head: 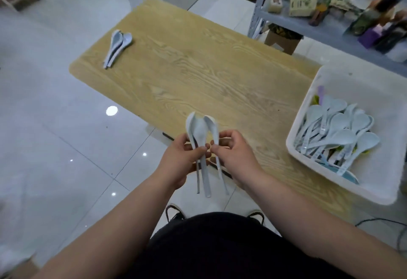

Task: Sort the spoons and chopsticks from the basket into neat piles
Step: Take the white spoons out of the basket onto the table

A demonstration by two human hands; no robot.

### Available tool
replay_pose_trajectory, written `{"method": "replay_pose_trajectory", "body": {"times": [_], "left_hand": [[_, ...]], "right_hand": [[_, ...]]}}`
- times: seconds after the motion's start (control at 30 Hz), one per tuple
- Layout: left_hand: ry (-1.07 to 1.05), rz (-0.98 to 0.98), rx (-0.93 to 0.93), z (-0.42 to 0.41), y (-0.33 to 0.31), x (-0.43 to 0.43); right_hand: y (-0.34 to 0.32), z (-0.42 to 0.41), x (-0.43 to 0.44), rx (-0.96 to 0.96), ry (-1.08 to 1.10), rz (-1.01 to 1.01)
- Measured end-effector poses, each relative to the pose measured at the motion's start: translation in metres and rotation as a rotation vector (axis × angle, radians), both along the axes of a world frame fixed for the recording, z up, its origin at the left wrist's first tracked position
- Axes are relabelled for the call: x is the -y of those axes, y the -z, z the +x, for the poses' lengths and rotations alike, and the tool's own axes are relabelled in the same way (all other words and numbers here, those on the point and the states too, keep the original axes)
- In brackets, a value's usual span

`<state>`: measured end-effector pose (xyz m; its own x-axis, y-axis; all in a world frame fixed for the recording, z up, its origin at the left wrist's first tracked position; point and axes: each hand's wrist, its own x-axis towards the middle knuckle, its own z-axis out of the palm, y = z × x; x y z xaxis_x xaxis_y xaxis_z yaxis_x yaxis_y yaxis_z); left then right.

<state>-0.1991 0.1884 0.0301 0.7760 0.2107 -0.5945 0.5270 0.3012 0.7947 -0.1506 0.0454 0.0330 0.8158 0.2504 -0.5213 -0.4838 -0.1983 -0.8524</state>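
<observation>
The left hand point(182, 157) grasps two pale blue plastic soup spoons point(195, 129) by their handles. The right hand point(233, 153) pinches a third such spoon point(213, 125) just beside them.

Print on the shelf packages point(302, 3) is illegible.

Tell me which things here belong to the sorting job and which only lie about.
Job: left hand, right hand, held spoons, spoon pile, basket, basket spoons, table.
Lying about: shelf goods, cardboard box, floor cable.
</observation>
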Motion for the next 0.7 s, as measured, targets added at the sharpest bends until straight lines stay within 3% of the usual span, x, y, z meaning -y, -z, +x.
{"method": "replay_pose_trajectory", "body": {"times": [0.33, 0.7], "left_hand": [[-0.110, -0.024, -0.006, -0.023, 0.001, -0.139], [-0.135, -0.049, -0.099, 0.067, 0.008, -0.224]], "right_hand": [[0.006, -0.015, -0.147, 0.051, -0.178, -0.002], [0.023, 0.081, -0.229, 0.004, -0.222, -0.048]]}}
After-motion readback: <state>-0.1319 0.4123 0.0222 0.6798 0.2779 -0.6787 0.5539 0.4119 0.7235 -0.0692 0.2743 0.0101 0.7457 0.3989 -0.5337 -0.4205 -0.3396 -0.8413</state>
